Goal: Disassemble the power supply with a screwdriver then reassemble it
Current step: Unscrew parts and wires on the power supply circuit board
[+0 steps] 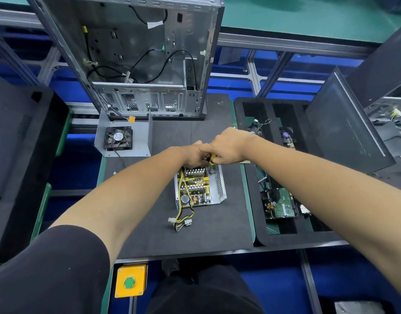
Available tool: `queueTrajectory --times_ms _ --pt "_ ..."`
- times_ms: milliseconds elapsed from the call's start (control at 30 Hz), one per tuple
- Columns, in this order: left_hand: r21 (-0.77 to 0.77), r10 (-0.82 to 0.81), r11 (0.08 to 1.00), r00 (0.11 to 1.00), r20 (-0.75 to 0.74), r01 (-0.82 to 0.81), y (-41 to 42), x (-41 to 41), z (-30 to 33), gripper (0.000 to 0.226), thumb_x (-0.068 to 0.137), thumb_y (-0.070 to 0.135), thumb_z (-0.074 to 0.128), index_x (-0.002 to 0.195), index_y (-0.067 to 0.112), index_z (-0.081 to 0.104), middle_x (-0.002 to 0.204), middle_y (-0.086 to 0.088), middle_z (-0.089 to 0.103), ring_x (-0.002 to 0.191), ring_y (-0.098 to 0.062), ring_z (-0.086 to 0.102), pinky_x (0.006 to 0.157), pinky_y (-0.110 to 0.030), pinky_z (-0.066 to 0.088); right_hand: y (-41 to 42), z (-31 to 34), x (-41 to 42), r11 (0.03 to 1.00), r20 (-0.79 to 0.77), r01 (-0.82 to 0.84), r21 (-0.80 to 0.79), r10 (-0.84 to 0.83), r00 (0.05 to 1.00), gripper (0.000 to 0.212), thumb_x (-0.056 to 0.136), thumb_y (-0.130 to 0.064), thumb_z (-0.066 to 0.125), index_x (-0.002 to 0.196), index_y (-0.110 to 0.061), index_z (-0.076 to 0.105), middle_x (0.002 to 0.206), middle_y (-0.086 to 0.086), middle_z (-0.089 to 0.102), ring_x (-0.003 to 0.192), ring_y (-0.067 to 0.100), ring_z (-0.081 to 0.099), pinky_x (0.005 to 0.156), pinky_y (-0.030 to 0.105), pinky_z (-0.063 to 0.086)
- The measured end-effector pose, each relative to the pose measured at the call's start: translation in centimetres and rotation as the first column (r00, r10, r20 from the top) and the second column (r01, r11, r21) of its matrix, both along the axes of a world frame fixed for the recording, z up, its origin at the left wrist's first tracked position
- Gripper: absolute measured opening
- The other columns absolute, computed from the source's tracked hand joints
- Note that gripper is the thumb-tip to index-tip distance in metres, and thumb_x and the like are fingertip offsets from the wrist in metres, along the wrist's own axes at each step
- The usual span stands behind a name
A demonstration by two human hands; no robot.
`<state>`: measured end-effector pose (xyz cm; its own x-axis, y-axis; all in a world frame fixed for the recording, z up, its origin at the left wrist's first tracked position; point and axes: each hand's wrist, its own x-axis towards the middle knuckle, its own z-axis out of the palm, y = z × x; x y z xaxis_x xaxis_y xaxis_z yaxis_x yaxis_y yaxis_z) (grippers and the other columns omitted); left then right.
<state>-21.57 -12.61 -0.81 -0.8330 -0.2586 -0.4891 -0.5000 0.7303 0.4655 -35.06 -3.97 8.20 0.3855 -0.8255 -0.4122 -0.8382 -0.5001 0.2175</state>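
Head view: my right hand grips the yellow screwdriver over the open power supply. My left hand curls onto its far edge; what it grips I cannot tell.

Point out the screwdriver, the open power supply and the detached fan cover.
screwdriver [212, 158]: head view, yellow handle below the right hand.
power supply [196, 188]: head view, circuit board.
fan cover [140, 141]: head view, bare metal plate beside the fan.

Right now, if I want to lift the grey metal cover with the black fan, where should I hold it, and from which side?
Probably grip the upright right wall of the grey metal cover with the black fan, coming from above. That thin wall stands free above the black mat, so fingers can pinch it. Avoid the fan's dark cable trailing from the near edge.
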Motion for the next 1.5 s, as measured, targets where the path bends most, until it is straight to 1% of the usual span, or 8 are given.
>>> queueTrajectory --times_ms 100,233,467,633,767,967,1200,1500 --pt "0.049 0.026 0.998 1.0 -0.014 -0.025 -0.1 0.0 0.1 0.014 0.103 0.031 0.056 0.109 0.019 0.056 0.098 0.0 0.042 0.094 -0.024 0.043 0.082 -0.035 0.039 0.1 0.2 0.3 0.999 0.019 -0.021 0.027 0.021 1.0 0.027 0.092 -0.024 0.042 0.117 -0.025 0.033 0.086 0.007 0.068 0.064 0.032 0.054 0.05 0.032 0.027" --pt "0.037 0.015 0.999 1.0 -0.022 -0.015 -0.1 0.0 0.4 0.032 0.105 0.031 0.055 0.132 0.014 0.059 0.088 0.012 0.032 0.097 -0.02 0.034 0.085 -0.034 0.034 0.1 0.1 0.4 1.0 0.041 -0.023 0.004 0.023 0.999 0.025 0.094 -0.023 0.041 0.119 -0.025 0.04 0.087 0.008 0.068 0.062 0.032 0.049 0.053 0.033 0.028" --pt "-0.063 -0.099 0.992 0.989 0.106 0.106 -0.1 0.0 0.1 0.035 0.106 0.033 0.044 0.135 0.022 0.06 0.117 -0.008 0.042 0.109 -0.022 0.03 0.101 -0.042 0.038 -0.4 -0.2 0.2 0.999 -0.002 -0.021 -0.043 0.021 1.0 0.018 0.094 -0.031 0.048 0.111 -0.024 0.051 0.058 -0.007 0.034 0.046 0.012 0.027 0.046 0.029 0.015" --pt "-0.043 -0.112 0.992 0.992 0.059 0.115 -0.1 0.1 -0.1 0.028 0.099 0.021 0.049 0.123 0.02 0.064 0.109 -0.001 0.038 0.12 -0.027 0.032 0.102 -0.045 0.04 -0.4 -0.1 0.2 0.999 -0.055 0.013 -0.04 -0.015 0.998 0.014 0.096 -0.036 0.045 0.097 -0.024 0.052 0.06 -0.005 0.039 0.047 0.013 0.03 0.047 0.029 0.017" --pt "-0.049 -0.094 0.994 0.995 -0.014 0.093 -0.1 0.1 0.2 0.005 0.095 0.025 0.061 0.092 0.021 0.06 0.092 0.007 0.036 0.11 -0.027 0.038 0.097 -0.051 0.046 -0.6 0.3 0.7 0.999 -0.127 0.02 -0.033 -0.024 0.992 0.026 0.096 -0.037 0.043 0.089 -0.017 0.058 0.059 -0.001 0.04 0.048 0.017 0.034 0.047 0.028 0.021" --pt "-0.014 -0.045 0.999 0.993 -0.111 0.044 0.3 0.4 0.3 0.021 0.087 0.031 0.066 0.075 0.018 0.054 0.079 0.009 0.046 0.095 -0.026 0.046 0.082 -0.052 0.052 -0.6 0.5 1.1 0.999 -0.167 0.047 -0.02 -0.05 0.985 0.033 0.099 -0.039 0.041 0.084 -0.017 0.06 0.066 0.003 0.047 0.049 0.019 0.036 0.047 0.028 0.023" --pt "-0.112 -0.108 0.988 0.994 -0.008 0.107 0.2 -0.2 0.6 0.017 0.094 0.019 0.05 0.086 0.033 0.045 0.092 0.017 0.044 0.103 -0.026 0.039 0.085 -0.049 0.049 -0.3 0.5 1.0 0.994 -0.152 0.101 -0.042 -0.106 0.983 0.033 0.1 -0.041 0.041 0.077 -0.019 0.052 0.072 0.004 0.048 0.051 0.02 0.04 0.047 0.028 0.021" --pt "-0.215 -0.181 0.96 0.983 0.003 0.178 0.2 -0.5 0.5 0.01 0.092 0.027 0.057 0.101 0.023 0.055 0.104 0.003 0.047 0.107 -0.028 0.048 0.079 -0.05 0.053 -0.6 0.3 0.8 0.995 -0.148 0.091 -0.033 -0.095 0.984 0.033 0.1 -0.042 0.039 0.084 -0.019 0.057 0.075 0.004 0.051 0.064 0.027 0.05 0.048 0.028 0.023"
